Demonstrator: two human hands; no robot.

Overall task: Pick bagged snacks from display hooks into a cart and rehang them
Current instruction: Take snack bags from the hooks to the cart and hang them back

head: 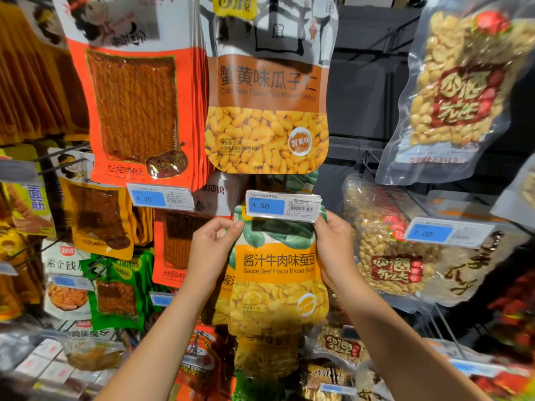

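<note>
A yellow and green broad bean bag [278, 285], labelled Sauce Beef Flavor Broad Beans, hangs upright in the middle of the display. My left hand [211, 250] pinches its upper left edge. On the other side, my right hand [335, 250] grips its upper right edge. The bag's top is hidden behind a price tag [283, 205] reading 4.50, so the hook is not visible. More bags of the same kind hang behind and below it.
A sunflower seed bag [266, 111] hangs directly above. Red spicy strip bags [133, 105] hang to the left. Clear peanut bags [451, 91] hang on the right, with more peanut bags [388, 256] below them. Wire hooks and other price tags stick out all around. No cart is in view.
</note>
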